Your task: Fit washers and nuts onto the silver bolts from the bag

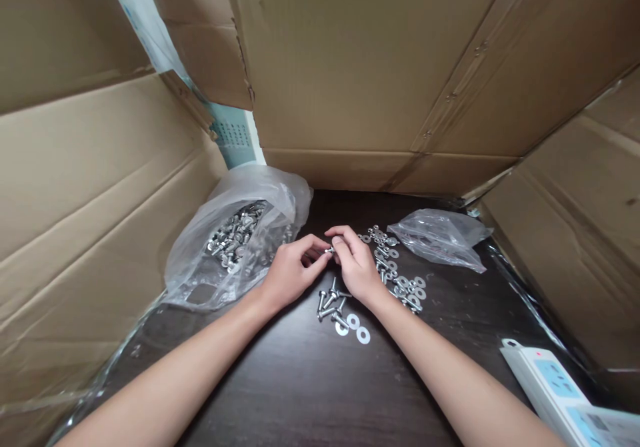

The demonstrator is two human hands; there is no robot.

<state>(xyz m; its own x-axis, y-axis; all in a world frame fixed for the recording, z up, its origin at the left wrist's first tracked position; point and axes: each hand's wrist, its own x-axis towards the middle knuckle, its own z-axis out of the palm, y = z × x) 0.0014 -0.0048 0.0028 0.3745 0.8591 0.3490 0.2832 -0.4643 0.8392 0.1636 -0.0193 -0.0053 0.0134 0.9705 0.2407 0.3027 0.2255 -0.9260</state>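
My left hand (pixel 294 268) and my right hand (pixel 356 265) meet over the middle of the dark table, fingertips pinched around a small metal bolt (pixel 329 250). Fingers hide most of it, so I cannot tell whether a nut or washer is on it. Just below the hands lies a small heap of bolts (pixel 330 303), with a few flat washers (pixel 363 335) at its near edge. Beside my right hand spreads a loose pile of washers, nuts and bolts (pixel 387 260), partly covered by that hand.
Left of my hands, a clear plastic bag (pixel 187 270) lies open with many bolts (pixel 240 233) inside. Another clear bag (pixel 440 233) lies flat at the back right. A white power strip (pixel 545 380) sits at the near right. Cardboard walls (pixel 370 67) enclose the table (pixel 280 380).
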